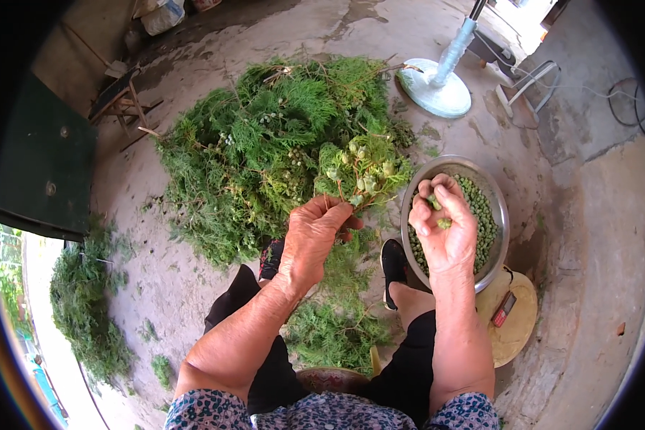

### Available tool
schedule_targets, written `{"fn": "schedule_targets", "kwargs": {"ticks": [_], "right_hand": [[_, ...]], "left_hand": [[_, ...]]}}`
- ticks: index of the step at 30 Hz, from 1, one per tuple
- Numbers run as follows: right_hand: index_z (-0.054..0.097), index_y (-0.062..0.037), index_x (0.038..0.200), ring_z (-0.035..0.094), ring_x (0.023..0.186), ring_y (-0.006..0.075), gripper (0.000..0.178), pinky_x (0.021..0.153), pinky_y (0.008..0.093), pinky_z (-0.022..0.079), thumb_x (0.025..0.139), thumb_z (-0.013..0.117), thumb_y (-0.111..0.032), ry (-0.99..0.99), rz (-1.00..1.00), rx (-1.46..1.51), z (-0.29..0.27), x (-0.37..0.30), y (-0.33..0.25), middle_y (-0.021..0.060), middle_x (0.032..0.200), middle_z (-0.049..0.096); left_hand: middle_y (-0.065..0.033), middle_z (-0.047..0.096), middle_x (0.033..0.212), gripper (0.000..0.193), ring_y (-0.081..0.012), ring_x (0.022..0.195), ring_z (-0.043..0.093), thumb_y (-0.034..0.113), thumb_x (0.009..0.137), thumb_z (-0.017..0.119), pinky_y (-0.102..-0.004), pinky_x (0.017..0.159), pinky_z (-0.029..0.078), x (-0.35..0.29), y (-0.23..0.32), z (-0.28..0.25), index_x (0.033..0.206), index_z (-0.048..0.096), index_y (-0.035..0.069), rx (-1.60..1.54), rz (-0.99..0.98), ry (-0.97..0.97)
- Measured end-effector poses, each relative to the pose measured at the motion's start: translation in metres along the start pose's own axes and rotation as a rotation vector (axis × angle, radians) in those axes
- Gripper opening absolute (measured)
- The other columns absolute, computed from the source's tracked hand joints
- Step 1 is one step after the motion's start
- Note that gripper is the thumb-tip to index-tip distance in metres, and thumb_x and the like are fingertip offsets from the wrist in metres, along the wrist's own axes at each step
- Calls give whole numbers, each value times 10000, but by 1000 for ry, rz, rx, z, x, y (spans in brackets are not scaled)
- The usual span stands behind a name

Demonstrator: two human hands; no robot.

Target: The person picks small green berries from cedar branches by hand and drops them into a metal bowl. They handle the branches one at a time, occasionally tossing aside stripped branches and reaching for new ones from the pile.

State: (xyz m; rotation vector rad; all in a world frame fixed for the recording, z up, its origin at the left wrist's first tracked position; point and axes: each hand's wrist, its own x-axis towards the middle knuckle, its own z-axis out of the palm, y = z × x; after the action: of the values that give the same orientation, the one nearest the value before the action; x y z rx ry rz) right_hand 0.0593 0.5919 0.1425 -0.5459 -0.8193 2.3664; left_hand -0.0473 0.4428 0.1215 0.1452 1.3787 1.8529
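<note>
My left hand (pixel 315 233) pinches the stem of a green conifer sprig (pixel 362 168) that carries several pale green cones. Behind the sprig lies a big heap of cut evergreen branches (pixel 258 136), spread over the floor in front of me. Over a round metal basin (pixel 504 236) on the right, my right hand (pixel 448 222) is turned palm up with curled fingers. A few small green cones (pixel 437 204) rest in those fingers. Many more green cones (pixel 480 215) fill the basin below, partly hidden by the hand and wrist.
A fan-like stand with a round base (pixel 437 89) stands beyond the basin. Below the basin, a red phone-like device (pixel 504 309) lies on a round yellowish stool (pixel 519 330). Loose greenery (pixel 337 333) lies between my feet, and another pile (pixel 86 308) is at the left. A wooden chair (pixel 122 104) stands far left.
</note>
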Motion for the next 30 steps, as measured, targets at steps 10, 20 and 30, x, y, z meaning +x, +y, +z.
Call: {"fn": "schedule_targets", "kwargs": {"ticks": [10,20,30], "right_hand": [[599,-85,1059,581,740,122,329,568,221,487,743,682,-113,-156,-620,-1307,17,-6,25,73,886,611],[600,-58,866,459,427,39,98,328,151,338,815,617,-140,177,-168,-391,-12,10,-10,0,650,557],[550,45,1094,531,968,223,333,866,307,393,765,526,-3,662,-194,-1180,-131,28,-57,127,1070,566]], "left_hand": [[-75,614,709,125,-115,636,557,103,846,531,-247,612,445,-7,-1,6,869,582,-9,292,93,-25],[-62,604,683,114,-116,629,555,102,837,541,-255,626,445,-9,5,2,849,580,-5,247,89,-73],[-55,609,702,84,-115,633,566,115,849,546,-263,623,460,-1,3,2,845,583,40,-5,-38,-101]]}}
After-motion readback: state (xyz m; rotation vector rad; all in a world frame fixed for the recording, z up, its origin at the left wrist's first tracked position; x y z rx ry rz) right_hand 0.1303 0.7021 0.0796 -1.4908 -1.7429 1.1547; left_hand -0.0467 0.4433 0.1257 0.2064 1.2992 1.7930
